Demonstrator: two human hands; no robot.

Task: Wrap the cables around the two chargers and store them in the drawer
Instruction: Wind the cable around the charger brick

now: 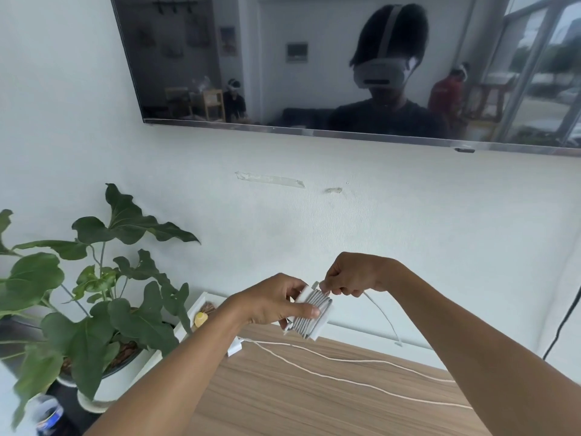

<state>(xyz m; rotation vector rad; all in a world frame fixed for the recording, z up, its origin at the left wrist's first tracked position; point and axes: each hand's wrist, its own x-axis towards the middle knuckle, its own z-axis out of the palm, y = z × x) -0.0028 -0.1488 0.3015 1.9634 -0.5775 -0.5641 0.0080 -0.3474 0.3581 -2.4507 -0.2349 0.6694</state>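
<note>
The wooden top (283, 401) is crossed by a loose white cable (361, 360) trailing from a charger (234, 348) at its back left, crowded on the left by a potted plant (103, 278), while open air is left beneath the wall-mounted screen (283, 58).

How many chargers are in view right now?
2. The first charger is in the left hand, its cable mostly wound round it, the right hand pinching that cable. The second charger lies on the table near the plant, loose cable trailing. Part of the table is hidden.
</note>
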